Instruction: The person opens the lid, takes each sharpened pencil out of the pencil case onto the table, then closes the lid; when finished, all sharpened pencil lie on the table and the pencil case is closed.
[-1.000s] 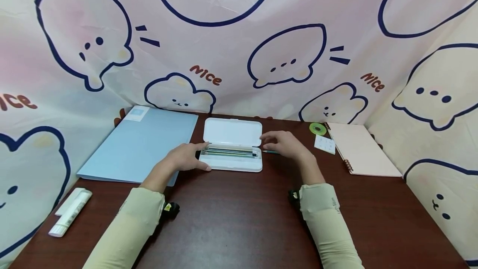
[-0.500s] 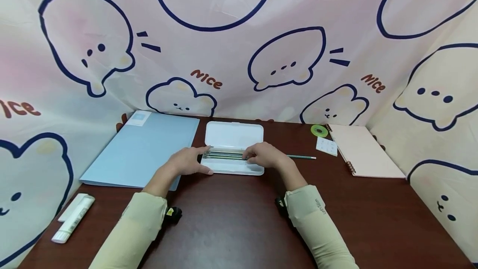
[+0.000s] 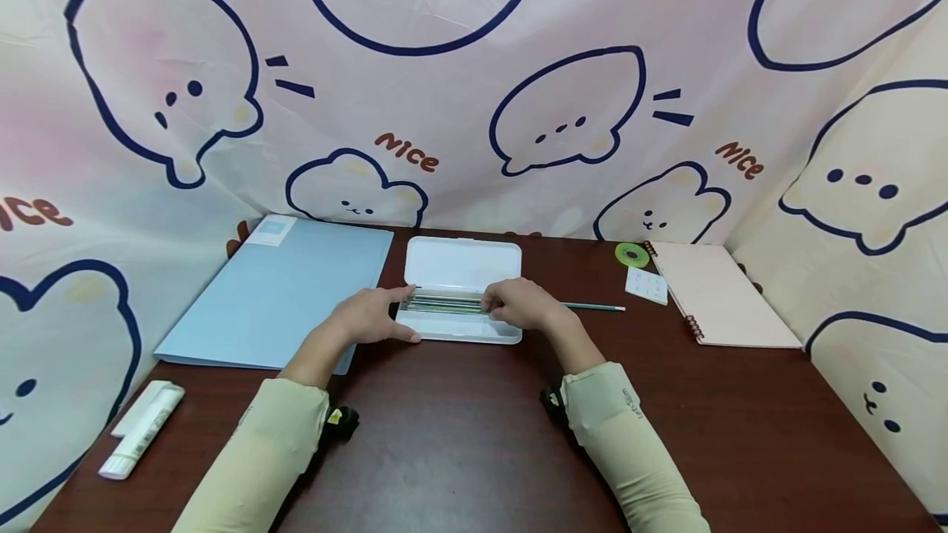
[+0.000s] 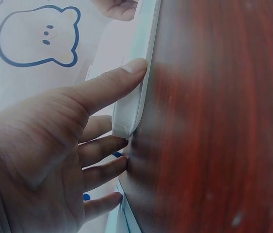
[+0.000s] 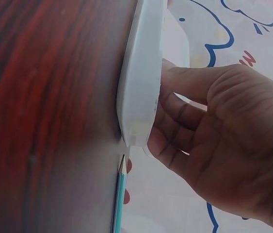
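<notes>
Two hands rest at a white pencil case (image 3: 459, 303) that lies open in the middle of the dark wooden table (image 3: 459, 434), its lid folded back toward the curtain. The left hand (image 3: 366, 317) is at the left end of the case: the thumb presses along the front edge, and the other fingers lie nearly straight against the short end, so it steadies the case without closing around it. The right hand (image 3: 522, 307) lies over the right part of the case, fingers bent down into the tray where several green pencils (image 3: 444, 303) lie side by side; I cannot tell if it pinches one of them or only touches them. One more green pencil (image 3: 596, 307) lies on the table just right of the case, apart from it.

Left of the case is a blue folder (image 3: 281, 290), touching the left wrist area. Far left of the case, near the table's front corner, lies a white glue stick (image 3: 141, 428). Right of the case are a green tape roll (image 3: 631, 254), a small white card (image 3: 646, 285) and a spiral notebook (image 3: 722, 294).
</notes>
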{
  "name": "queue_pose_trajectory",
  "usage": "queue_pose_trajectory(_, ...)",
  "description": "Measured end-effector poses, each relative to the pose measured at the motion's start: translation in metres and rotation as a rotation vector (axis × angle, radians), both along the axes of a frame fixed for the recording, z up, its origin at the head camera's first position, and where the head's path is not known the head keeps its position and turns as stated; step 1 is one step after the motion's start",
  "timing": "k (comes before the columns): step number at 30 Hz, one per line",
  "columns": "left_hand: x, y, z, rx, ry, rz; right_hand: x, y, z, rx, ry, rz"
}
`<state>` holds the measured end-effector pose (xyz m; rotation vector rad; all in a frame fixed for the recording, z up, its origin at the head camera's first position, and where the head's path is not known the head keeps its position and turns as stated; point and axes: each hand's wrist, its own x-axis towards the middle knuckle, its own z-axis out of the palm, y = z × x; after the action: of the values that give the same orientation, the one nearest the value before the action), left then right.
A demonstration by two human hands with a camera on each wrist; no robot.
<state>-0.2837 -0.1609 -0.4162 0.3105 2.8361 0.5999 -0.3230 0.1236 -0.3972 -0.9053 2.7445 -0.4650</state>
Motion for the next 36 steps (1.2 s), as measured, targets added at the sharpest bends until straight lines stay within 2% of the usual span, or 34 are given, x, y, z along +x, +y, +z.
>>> queue_pose_trajectory(8, 0.001, 0.001, 0.002, -0.004, -0.01, 0.009, -0.001, 0.001, 0.0, 0.007, 0.022, -0.008)
queue_pose_trajectory(16, 0.0, 0.004, 0.004, -0.005, -0.013, -0.002, 0.002, 0.011, 0.009, -0.038, 0.078, -0.053)
queue_pose_trajectory(30, 0.001, 0.003, 0.005, 0.006, -0.012, 0.005, 0.0, 0.053, 0.021, -0.086, 0.092, -0.161)
queue_pose_trajectory(36, 0.002, 0.002, 0.003, 0.002, -0.006, 0.006, -0.001, 0.077, 0.022, -0.114, 0.059, -0.201)
